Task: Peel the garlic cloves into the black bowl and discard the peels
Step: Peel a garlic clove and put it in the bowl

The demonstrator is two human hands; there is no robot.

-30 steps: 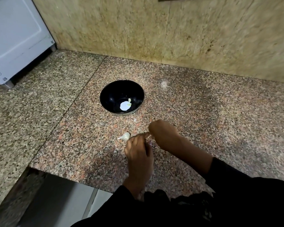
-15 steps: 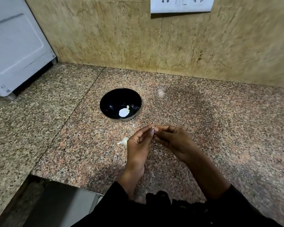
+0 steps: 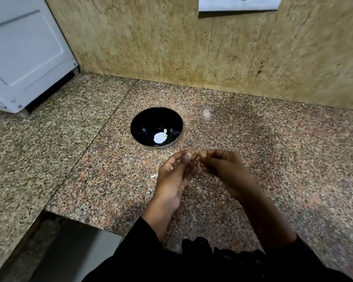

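Speckled granite bench [image 3: 273, 159]; black bowl [image 3: 139, 127] far centre, one peeled clove [image 3: 160, 138] inside. Left hand [image 3: 175, 176] and right hand [image 3: 222, 165], raised off bench since a second ago, fingers pinching hidden clove; peeling under way. Unpeeled clove [image 3: 155, 176] near-left.

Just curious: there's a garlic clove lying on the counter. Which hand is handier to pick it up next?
Probably the left hand: the loose clove lies right beside it, while the right hand is farther over.

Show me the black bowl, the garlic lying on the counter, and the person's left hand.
black bowl [image 3: 140, 127]: head view, inner wall.
garlic clove [image 3: 155, 175]: head view, visible tip.
left hand [image 3: 174, 177]: head view, palm.
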